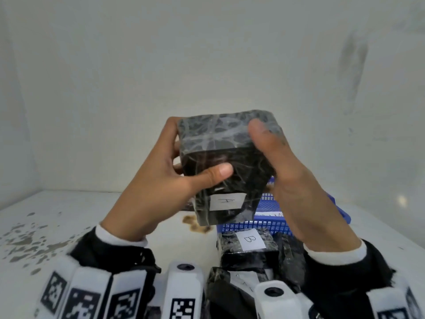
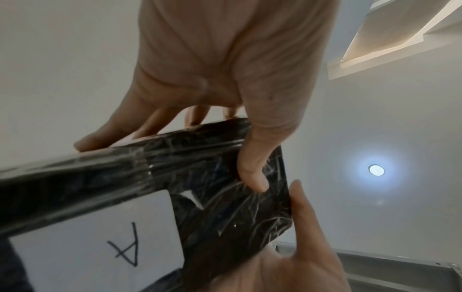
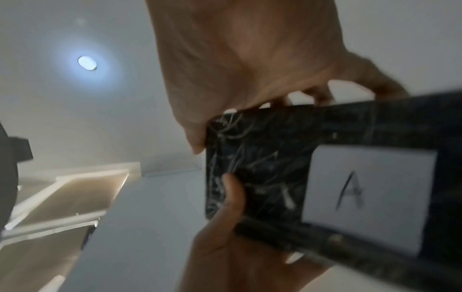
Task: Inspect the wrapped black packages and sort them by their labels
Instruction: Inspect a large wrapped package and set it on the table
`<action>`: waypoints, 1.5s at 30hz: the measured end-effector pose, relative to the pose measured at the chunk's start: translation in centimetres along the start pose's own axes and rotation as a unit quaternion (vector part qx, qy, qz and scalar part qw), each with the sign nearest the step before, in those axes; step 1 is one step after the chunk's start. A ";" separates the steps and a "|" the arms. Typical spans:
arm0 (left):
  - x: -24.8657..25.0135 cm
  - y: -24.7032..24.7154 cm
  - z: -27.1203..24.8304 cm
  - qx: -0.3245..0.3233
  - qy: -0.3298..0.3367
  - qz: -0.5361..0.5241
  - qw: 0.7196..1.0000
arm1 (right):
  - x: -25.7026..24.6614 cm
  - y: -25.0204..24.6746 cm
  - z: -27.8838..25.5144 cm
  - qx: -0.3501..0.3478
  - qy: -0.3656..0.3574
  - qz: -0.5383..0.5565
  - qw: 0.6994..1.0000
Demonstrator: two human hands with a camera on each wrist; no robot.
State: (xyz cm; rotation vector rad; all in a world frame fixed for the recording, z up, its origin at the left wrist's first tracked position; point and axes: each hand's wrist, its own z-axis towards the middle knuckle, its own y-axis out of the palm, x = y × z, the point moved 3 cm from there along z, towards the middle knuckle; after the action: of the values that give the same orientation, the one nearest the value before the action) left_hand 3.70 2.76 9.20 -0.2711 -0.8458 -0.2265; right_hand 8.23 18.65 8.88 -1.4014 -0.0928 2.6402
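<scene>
Black wrapped package point(image 1: 226, 166) is raised above the desk point(image 1: 69, 217), gripped between my left hand point(image 1: 161, 189) and right hand point(image 1: 292, 180); label point(image 1: 226, 201) reads A, so next comes finding A's place.

The left hand point(image 2: 225, 65) reaches down from the top of the view and grips a black package point(image 2: 200, 177) wrapped in crinkled clear film, its thumb point(image 2: 252, 168) pressed on the labelled face and its fingers point(image 2: 105, 136) curled behind the far edge. A white label point(image 2: 100, 243) on that face bears a handwritten "A". The right hand point(image 2: 300, 256) touches the package's lower right corner. A round ceiling light point(image 2: 375, 170) glows beyond.
</scene>
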 end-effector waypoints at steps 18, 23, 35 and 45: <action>-1.9 -4.2 1.5 0.228 -0.094 -0.323 0.914 | 4.7 -3.5 2.5 0.038 0.004 -0.061 0.997; -3.3 -6.0 1.5 0.244 -0.114 -0.165 0.949 | 4.9 -4.6 3.0 0.048 -0.017 -0.036 0.998; -2.8 -6.1 -0.4 0.233 -0.064 0.112 0.964 | 2.7 -1.4 2.5 0.098 0.005 -0.050 0.994; -1.0 -8.4 -0.9 0.195 -0.086 0.030 0.977 | 2.0 1.8 2.0 0.158 0.050 0.041 0.985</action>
State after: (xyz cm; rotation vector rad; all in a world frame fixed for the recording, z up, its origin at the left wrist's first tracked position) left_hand 1.09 -5.38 9.08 0.0528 -1.0317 0.0234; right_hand 5.30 17.18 8.17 -1.4487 0.3858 2.4991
